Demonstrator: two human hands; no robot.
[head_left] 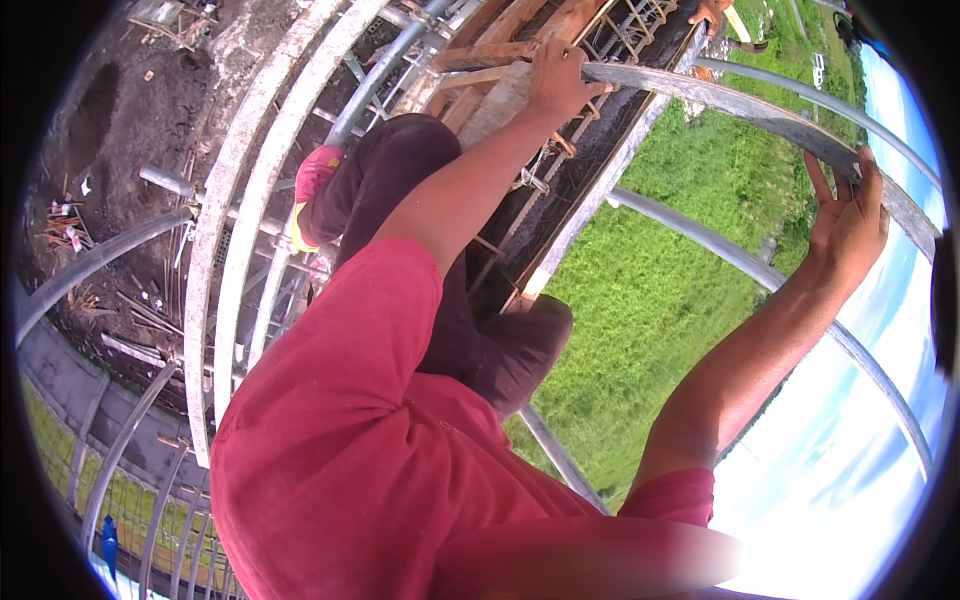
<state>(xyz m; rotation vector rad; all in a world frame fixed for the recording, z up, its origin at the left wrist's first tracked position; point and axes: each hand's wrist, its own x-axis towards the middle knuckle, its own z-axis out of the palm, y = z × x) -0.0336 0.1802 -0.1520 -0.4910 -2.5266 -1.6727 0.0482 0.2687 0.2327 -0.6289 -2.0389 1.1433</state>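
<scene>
A long grey wooden plank (740, 98) spans from the top middle toward the right rim, its line bent by the lens. My left hand (560, 80) grips its left end, fingers over the top and thumb along the lower side. Farther along, my right hand (850, 225) is raised with its fingers and thumb around the plank's lower edge. Below the left hand runs a formwork trough (540, 205) with timber sides. Inside it lies a steel rebar cage (630, 30), partly hidden by my left arm.
Another person's hand (710, 12) rests at the trough's far end. Metal scaffold pipes (700, 235) cross on the right, and pale long bars (270, 170) stand at left. My legs straddle the trough high above green grass (650, 300) and littered dirt ground (110, 130).
</scene>
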